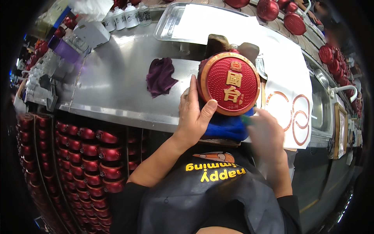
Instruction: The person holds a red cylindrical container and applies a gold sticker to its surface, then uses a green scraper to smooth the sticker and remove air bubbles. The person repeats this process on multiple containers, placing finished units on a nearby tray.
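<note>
A round, flat red bottle (228, 84) with a gold-coloured rim and raised gold characters stands tilted in front of me, its neck at the far side. My left hand (191, 111) grips its left edge, thumb on the front rim and fingers along the side. Close to the bottle's lower right is my right hand (267, 130), smeared by motion, its fingers curled near a small green thing (246, 119) that I cannot make out. Beneath the bottle lies a blue cloth (224, 128). Two dark padded supports (248, 50) rise behind it.
Copper-coloured rings (300, 119) lie on white paper (286, 70) at right. A purple cloth (160, 77) is on the metal table (113, 82). White bottles (130, 15) and a metal tray (165, 23) stand farther back. Red bottles (91, 165) fill racks at lower left.
</note>
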Action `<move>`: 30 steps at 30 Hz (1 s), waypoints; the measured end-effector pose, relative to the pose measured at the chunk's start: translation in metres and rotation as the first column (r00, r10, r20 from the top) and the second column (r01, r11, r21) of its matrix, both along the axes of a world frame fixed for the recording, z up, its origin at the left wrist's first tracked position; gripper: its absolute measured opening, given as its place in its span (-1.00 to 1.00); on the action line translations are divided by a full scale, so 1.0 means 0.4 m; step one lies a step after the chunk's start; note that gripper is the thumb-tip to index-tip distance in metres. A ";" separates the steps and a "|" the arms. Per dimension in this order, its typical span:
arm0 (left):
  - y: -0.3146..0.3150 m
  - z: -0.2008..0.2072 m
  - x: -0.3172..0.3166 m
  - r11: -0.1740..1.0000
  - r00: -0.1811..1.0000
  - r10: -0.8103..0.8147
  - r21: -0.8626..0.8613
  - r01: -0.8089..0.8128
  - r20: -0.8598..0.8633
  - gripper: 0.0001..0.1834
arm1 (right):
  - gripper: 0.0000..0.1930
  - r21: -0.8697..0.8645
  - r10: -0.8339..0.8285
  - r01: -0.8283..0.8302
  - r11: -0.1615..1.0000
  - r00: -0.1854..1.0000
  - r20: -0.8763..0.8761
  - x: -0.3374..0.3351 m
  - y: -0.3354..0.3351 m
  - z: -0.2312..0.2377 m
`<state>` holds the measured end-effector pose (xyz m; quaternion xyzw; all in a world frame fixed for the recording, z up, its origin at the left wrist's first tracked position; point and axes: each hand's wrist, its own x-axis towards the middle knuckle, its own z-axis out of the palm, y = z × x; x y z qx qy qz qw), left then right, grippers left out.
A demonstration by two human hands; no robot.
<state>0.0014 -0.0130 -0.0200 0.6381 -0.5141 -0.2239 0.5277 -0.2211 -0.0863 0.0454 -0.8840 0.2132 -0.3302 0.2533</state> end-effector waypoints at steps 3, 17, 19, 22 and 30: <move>-0.001 0.013 0.005 0.999 0.998 -0.046 0.001 0.046 -0.035 -0.04 | -0.63 -0.111 -0.057 0.045 0.993 0.992 -0.113 0.024 -0.052 0.002; -0.003 0.008 0.007 0.996 0.988 -0.090 -0.003 0.091 -0.128 -0.04 | -0.75 -0.090 0.020 -0.031 0.995 0.992 -0.121 0.077 -0.388 0.065; 0.000 -0.001 0.004 0.998 0.994 -0.062 -0.009 0.062 -0.089 -0.03 | -0.76 0.011 -0.067 0.067 0.998 0.997 0.039 0.079 -0.347 0.060; 0.013 -0.020 -0.016 0.993 0.984 0.033 -0.107 -0.052 -0.173 -0.02 | -0.71 0.234 -0.169 0.142 0.962 0.981 0.098 0.008 -0.196 0.031; 0.082 -0.006 -0.134 0.991 0.467 0.022 -0.082 0.110 0.884 0.01 | -0.71 0.195 -0.326 0.291 0.937 0.928 0.180 -0.015 -0.100 -0.095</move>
